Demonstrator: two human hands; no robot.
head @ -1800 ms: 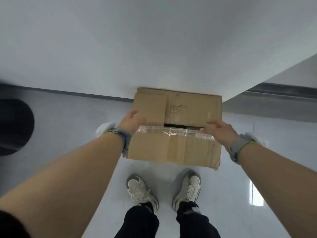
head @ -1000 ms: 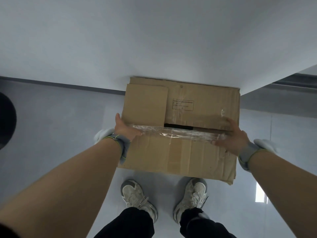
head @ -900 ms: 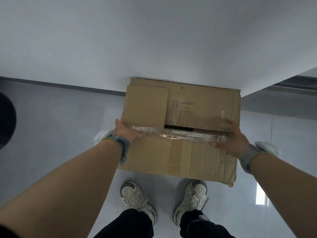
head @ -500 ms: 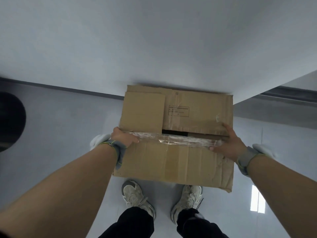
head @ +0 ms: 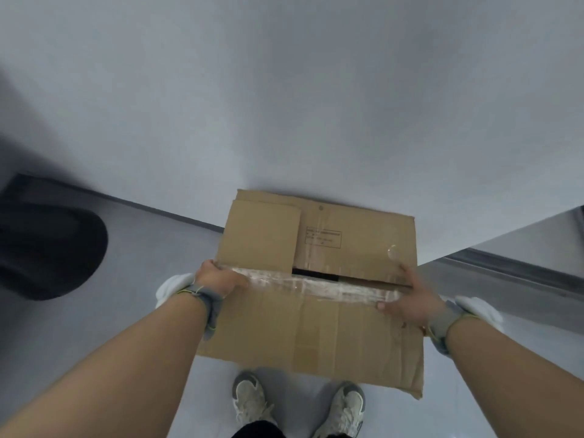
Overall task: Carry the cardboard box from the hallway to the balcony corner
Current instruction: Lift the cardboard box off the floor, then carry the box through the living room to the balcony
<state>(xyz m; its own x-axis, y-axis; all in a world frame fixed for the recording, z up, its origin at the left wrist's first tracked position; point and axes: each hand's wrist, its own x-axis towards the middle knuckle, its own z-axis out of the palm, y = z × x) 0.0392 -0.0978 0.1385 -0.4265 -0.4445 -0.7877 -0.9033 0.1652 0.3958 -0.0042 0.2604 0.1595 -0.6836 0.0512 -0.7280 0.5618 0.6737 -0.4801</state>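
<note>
Seemingly aloft, cardboard box between left hand and right hand.

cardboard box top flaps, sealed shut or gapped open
Gapped open: the cardboard box shows a dark slit between its top flaps, beside the clear tape.

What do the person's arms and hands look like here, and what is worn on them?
Both forearms are bare, without sleeves. The left hand and the right hand are bare too. Each wrist carries a grey band with a thin yellow-green edge: the left band and the right band. Something white and puffy shows beside each wrist; I cannot tell what it is. No rings or watch are visible.
</note>
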